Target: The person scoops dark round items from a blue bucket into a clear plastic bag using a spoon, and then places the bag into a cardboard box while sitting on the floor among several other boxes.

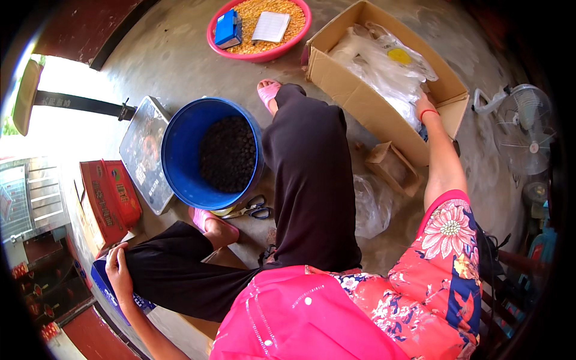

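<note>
My right hand (425,103) reaches into a large cardboard box (366,99) at the upper right, against a heap of clear and white plastic bags (384,66). The bags and the box hide its fingers, so its grip does not show. Lying on my bent left knee, my left hand (119,273) has its fingers stretched out and holds nothing. Between my feet and a flat platform scale (147,157) stands a blue bucket (171,144) partly filled with small dark round pieces (228,155).
Black-handled scissors (255,209) lie beside the bucket. A pink basin (306,27) of yellow kernels bears a blue box (227,29) and a notepad (271,27). A small open carton (393,168), a clear bag (371,207), a fan (525,129) and a red box (108,198) stand around.
</note>
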### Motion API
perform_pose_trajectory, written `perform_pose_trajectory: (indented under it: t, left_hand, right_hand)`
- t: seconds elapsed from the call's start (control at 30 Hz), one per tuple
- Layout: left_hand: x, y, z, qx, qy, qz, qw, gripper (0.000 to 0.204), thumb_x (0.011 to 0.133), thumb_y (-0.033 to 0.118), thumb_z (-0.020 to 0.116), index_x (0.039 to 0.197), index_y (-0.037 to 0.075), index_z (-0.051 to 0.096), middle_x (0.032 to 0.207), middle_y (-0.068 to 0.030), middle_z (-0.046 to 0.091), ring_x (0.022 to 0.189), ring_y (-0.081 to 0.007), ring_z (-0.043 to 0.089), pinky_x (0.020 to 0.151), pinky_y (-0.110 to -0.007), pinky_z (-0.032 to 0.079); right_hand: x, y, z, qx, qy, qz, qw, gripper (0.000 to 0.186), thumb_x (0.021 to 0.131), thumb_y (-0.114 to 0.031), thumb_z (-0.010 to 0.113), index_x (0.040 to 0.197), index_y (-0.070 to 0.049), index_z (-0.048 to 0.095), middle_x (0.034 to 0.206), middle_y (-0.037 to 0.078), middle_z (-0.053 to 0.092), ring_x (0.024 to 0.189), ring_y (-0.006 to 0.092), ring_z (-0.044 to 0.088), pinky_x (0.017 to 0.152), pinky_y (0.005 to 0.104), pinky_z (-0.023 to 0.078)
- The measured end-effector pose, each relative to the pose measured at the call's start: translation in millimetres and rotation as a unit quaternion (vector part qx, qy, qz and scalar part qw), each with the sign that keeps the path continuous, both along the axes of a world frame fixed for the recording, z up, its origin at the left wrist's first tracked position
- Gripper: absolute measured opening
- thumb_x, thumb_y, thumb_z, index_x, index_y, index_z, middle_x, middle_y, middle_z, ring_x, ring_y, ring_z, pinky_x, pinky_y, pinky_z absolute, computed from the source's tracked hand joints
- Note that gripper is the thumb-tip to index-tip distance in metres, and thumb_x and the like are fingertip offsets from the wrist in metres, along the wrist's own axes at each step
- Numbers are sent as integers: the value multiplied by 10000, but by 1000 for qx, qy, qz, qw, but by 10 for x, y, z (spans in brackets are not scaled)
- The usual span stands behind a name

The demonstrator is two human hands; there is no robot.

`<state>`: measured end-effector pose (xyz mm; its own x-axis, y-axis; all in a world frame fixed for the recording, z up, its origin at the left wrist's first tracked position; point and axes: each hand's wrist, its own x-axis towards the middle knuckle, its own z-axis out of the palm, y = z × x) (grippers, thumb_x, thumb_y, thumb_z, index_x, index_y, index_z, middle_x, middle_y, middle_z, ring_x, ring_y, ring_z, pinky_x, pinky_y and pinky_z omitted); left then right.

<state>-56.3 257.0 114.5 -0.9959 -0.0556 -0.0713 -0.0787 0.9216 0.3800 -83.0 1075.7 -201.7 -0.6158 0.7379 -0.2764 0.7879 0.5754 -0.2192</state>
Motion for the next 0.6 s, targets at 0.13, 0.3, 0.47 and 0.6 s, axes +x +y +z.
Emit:
perform_pose_trajectory:
  t: [0.13, 0.3, 0.47, 0.6]
  left_hand:
    - [41, -35, -8, -13, -7, 17, 1000, 197, 894, 105, 468, 933, -22, 613, 860, -79, 582, 838, -171, 550, 776, -266, 407]
    - [49, -102, 4, -31, -47, 42, 998, 180, 874, 127, 523, 958, 2, 622, 869, -66, 607, 826, -142, 556, 723, -255, 413]
    - [-174, -83, -133, 26, -80, -9, 996, 201, 867, 121, 547, 1005, -11, 611, 881, -67, 631, 802, -115, 562, 723, -247, 438]
    - [-421, 45, -197, 54, -101, -73, 991, 193, 861, 91, 547, 1007, -23, 602, 875, -61, 625, 796, -99, 539, 737, -240, 439]
  right_hand:
    - [23, -45, 27, 38, -89, 51, 994, 461, 821, -51, 426, 1281, -57, 388, 1128, 282, 527, 1082, 367, 516, 921, 412, 393]
    - [-118, -50, 387, 69, -202, 192, 958, 263, 743, -21, 517, 986, 17, 610, 1020, 245, 587, 980, 342, 577, 817, 390, 470]
    - [-161, 201, 1198, -190, 9, 2, 982, 157, 752, -142, 587, 837, -16, 627, 570, 90, 563, 483, 170, 539, 378, 310, 386]
    - [-100, 38, 2084, -309, 103, -8, 945, 167, 802, -162, 531, 855, -24, 609, 645, 31, 555, 424, 65, 426, 328, 215, 280]
